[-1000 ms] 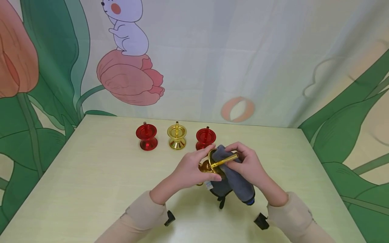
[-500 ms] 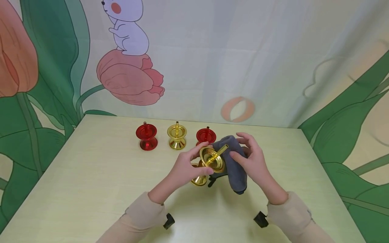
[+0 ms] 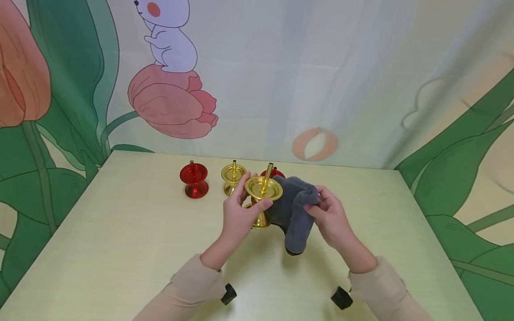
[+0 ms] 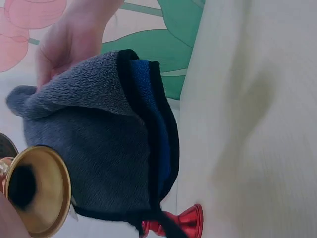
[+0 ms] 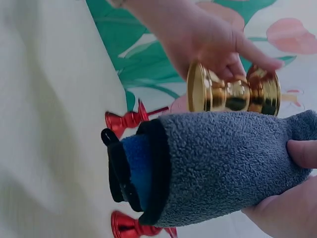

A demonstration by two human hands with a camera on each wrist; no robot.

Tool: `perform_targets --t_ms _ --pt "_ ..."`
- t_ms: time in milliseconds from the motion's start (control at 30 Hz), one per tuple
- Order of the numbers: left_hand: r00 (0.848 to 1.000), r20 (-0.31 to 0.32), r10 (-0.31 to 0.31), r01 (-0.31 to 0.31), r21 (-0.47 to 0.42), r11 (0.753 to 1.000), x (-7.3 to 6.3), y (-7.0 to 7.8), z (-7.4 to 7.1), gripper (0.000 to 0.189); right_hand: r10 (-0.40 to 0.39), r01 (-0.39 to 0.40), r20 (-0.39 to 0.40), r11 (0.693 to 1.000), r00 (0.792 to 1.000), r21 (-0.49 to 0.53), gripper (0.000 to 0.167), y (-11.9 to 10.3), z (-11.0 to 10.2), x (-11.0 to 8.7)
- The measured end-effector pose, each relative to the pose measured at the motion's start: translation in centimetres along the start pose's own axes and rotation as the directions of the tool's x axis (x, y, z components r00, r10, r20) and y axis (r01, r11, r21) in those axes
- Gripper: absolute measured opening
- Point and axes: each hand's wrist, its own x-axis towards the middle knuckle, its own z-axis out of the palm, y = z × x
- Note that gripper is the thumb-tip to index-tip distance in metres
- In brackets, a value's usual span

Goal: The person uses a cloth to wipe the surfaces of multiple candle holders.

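Observation:
My left hand (image 3: 237,216) grips a gold candle holder (image 3: 254,189) by its side, above the table. It stands nearly upright, its dish and thin tube facing up. In the right wrist view the waist and hollow foot of this gold candle holder (image 5: 233,94) show. My right hand (image 3: 331,218) pinches a folded grey cloth (image 3: 299,218) between thumb and fingers. The cloth hangs down right beside the holder; in the left wrist view the grey cloth (image 4: 99,158) shows black edging and a blue inner side. Whether cloth and metal touch I cannot tell.
At the back of the pale table (image 3: 120,240) stand a red candle holder (image 3: 195,178), a second gold candle holder (image 3: 232,173), partly behind my left fingers, and another red candle holder (image 3: 277,173), mostly hidden. A printed curtain (image 3: 257,89) hangs behind.
The gold candle holder has turned from tilted to nearly upright and risen, moving left. The cloth has come away from its dish to beside it; my right hand still pinches the cloth.

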Motion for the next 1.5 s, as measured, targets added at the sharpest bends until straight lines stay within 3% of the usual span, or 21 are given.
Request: perform_targets --t_ms 133,367,633,800,967,1133,1267,1500 --pt "1.0 -0.025 0.015 -0.015 -0.024 1.0 -0.1 0.0 0.4 0.08 -0.008 0.006 0.088 1.0 0.996 0.022 0.04 -0.1 0.8 -0.4" --pt "0.998 -0.054 0.018 -0.021 -0.056 0.998 -0.4 0.5 0.8 0.081 -0.019 0.017 0.148 1.0 0.989 0.013 0.041 0.1 1.6 -0.7" --pt "0.998 -0.056 0.043 -0.044 -0.029 0.999 -0.5 -0.1 0.9 0.088 -0.035 0.047 0.109 0.993 0.993 -0.111 0.043 0.9 2.1 -0.8" --pt "0.997 0.028 0.07 -0.07 -0.012 0.998 -0.7 -0.2 0.9 0.09 0.009 -0.003 0.031 0.982 0.999 -0.187 0.04 1.0 2.1 -0.8" --pt "0.984 0.147 0.096 -0.09 -0.053 0.995 -0.8 -0.1 0.9 0.091 0.052 -0.055 -0.017 0.981 0.998 -0.188 0.037 1.1 2.0 -0.6" --pt "0.961 0.259 0.095 -0.054 -0.159 0.986 -0.8 0.0 0.8 0.086 0.077 -0.079 -0.024 0.985 0.997 -0.154 0.038 1.1 1.8 -0.4" --pt "0.938 0.317 0.138 -0.077 -0.197 0.977 -0.8 0.2 0.6 0.086 0.087 -0.086 0.004 0.988 0.996 -0.125 0.041 1.0 1.6 -0.4" --pt "0.904 0.39 0.176 -0.126 -0.152 0.98 -0.8 0.0 0.6 0.084 0.1 -0.094 0.067 0.992 0.993 -0.085 0.038 1.1 1.3 -0.4"
